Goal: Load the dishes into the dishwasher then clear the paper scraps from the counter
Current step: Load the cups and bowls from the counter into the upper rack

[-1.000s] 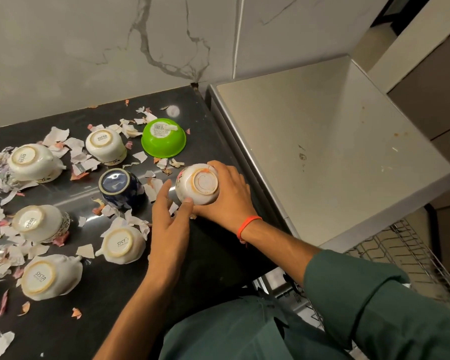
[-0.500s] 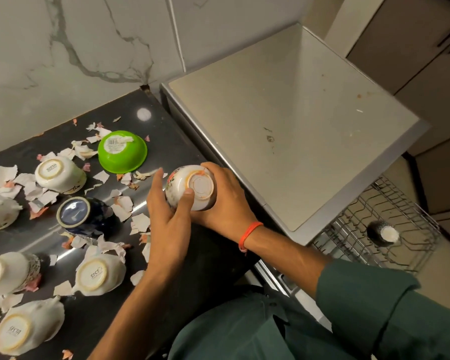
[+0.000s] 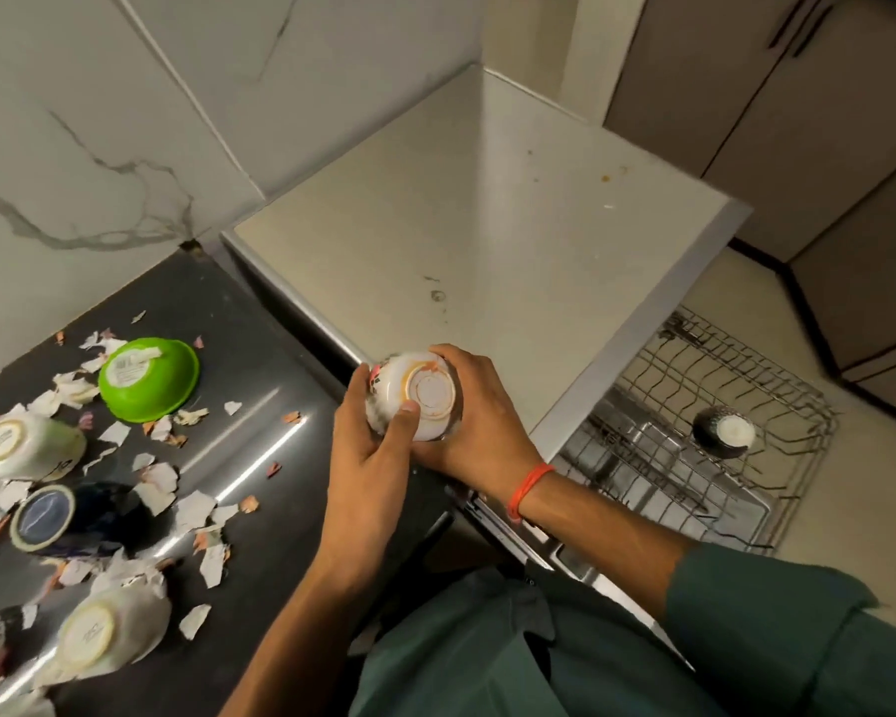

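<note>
Presently, bowl (image 3: 416,395): held upside down by both hands.
Left hand (image 3: 368,447): wrapped around its side.
Right hand (image 3: 474,426): curled around its far side.
Rack (image 3: 777,509): pulled out, one dark cup (image 3: 722,432) inside.

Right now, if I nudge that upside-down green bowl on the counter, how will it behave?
The green bowl looks like thin plastic, so it is probably light and should slide easily on the glossy black counter. Resting rim-down, it seems unlikely to tip or roll. It would likely push the paper scraps lying against its rim along with it.
</note>
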A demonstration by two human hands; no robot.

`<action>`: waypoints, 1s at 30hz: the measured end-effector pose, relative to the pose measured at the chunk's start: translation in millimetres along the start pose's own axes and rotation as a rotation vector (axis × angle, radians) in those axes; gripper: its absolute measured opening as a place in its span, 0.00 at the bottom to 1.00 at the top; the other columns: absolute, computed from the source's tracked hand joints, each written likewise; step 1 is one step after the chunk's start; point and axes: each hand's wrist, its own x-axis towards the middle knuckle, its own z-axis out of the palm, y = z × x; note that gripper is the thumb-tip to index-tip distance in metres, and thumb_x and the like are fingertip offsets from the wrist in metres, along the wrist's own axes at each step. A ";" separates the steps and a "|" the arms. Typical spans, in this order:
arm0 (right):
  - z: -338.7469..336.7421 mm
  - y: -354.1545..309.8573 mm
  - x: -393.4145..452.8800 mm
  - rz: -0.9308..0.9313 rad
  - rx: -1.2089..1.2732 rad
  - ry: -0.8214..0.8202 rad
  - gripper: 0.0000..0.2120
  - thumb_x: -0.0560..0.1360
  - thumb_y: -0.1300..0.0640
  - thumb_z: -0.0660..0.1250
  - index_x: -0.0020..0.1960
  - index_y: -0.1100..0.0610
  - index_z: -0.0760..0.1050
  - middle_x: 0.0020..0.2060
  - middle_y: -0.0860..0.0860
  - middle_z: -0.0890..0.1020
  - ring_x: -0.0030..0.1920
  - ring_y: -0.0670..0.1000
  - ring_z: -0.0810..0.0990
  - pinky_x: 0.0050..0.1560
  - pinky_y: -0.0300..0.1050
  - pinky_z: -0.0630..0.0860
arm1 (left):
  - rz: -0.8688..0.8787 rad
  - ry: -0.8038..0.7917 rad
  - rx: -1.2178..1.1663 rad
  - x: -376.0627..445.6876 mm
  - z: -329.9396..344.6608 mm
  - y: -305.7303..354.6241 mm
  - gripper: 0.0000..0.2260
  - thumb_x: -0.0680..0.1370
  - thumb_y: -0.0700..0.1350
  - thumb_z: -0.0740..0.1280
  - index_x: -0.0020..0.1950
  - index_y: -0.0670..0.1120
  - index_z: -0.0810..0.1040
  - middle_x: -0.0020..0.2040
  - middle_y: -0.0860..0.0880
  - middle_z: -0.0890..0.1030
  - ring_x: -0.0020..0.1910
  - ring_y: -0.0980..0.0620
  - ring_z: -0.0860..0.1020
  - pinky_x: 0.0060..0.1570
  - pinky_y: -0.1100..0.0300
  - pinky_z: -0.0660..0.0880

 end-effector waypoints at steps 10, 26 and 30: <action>-86.5 55.7 -39.5 0.059 0.071 0.104 0.46 0.59 0.48 0.85 0.71 0.45 0.66 0.61 0.43 0.68 0.62 0.42 0.72 0.59 0.30 0.70 | -0.071 -0.195 0.064 -33.7 91.5 15.2 0.27 0.83 0.46 0.67 0.80 0.57 0.63 0.71 0.54 0.77 0.67 0.58 0.77 0.70 0.54 0.73; -168.1 124.4 -81.5 0.177 0.185 0.259 0.40 0.63 0.44 0.79 0.71 0.43 0.66 0.64 0.47 0.69 0.62 0.42 0.70 0.57 0.23 0.64 | 0.106 -0.494 0.443 -62.4 193.0 28.1 0.26 0.80 0.51 0.68 0.78 0.59 0.65 0.74 0.55 0.69 0.66 0.70 0.70 0.53 0.80 0.71; -166.5 126.5 -70.0 0.188 0.219 0.299 0.41 0.63 0.44 0.78 0.72 0.45 0.65 0.64 0.47 0.69 0.63 0.44 0.70 0.61 0.32 0.69 | 0.124 -0.543 0.450 -47.6 196.3 36.5 0.26 0.82 0.44 0.67 0.77 0.58 0.64 0.72 0.58 0.70 0.61 0.79 0.69 0.49 0.82 0.69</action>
